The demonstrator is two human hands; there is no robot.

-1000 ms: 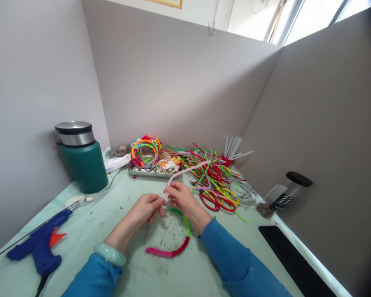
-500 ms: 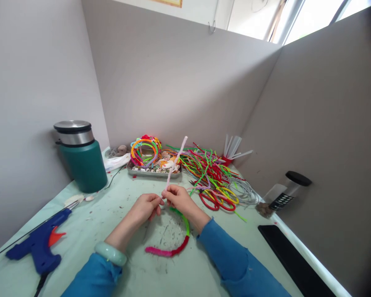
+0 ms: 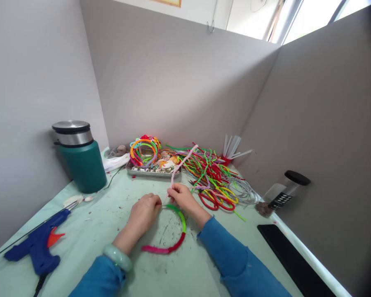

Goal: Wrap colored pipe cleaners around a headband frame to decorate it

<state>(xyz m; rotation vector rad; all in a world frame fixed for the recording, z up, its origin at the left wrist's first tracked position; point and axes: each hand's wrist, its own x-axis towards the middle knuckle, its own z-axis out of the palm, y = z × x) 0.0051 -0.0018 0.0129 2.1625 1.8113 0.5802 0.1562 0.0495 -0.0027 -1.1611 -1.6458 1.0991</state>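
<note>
A curved headband hoop (image 3: 183, 225), wrapped in pink, red and green fuzzy stem, hangs over the table with its open side to the left. My left hand (image 3: 144, 212) is closed at the bare upper end of this hoop, beside the green wrapping; its fingertips are partly hidden. My right hand (image 3: 183, 197) pinches the lower end of a pale pink pipe cleaner (image 3: 185, 160), which bends up and to the right. A small gap separates the two hands.
Behind are a metal tray (image 3: 154, 174) of shells with finished hoops (image 3: 145, 150), a heap of pipe cleaners (image 3: 210, 165) and red-handled scissors (image 3: 208, 201). At left stand a green flask (image 3: 85, 165) and a blue glue gun (image 3: 38, 243); at right, a jar (image 3: 281, 194) and black slab (image 3: 290, 255).
My hands have drawn apart, the left one slightly leftward, the right one slightly rightward. The pale pink pipe cleaner now leans further right. The hoop has shifted a little up and left.
</note>
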